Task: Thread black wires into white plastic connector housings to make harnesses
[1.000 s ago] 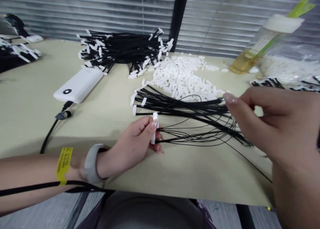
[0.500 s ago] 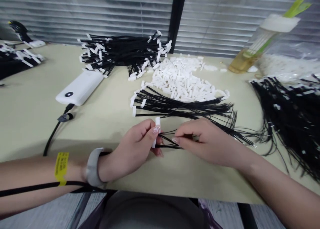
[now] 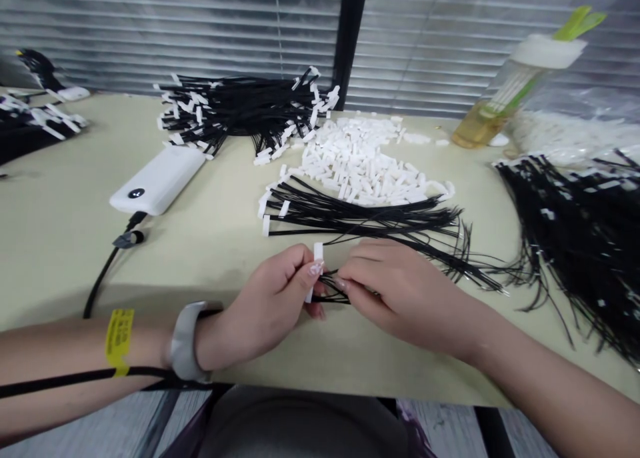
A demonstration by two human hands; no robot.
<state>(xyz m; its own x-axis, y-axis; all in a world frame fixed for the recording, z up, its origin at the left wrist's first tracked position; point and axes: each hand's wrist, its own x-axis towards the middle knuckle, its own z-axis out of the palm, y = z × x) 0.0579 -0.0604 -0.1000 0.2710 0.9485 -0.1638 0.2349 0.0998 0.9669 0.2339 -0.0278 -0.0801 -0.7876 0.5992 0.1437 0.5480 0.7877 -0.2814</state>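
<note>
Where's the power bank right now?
In the head view, the power bank lies left on the table, just in front of the back wire bundle, a cord attached.

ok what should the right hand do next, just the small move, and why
I'd probably ease the right hand slightly toward the white connector: the left hand grips that connector, black wires run from it toward the right hand, which sits close by. Whether it pinches one is hidden.

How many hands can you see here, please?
2: the left hand holds a white connector near the picture's middle; the right hand, just right of it, pinches at the black wires there. No other hand shows.
</note>
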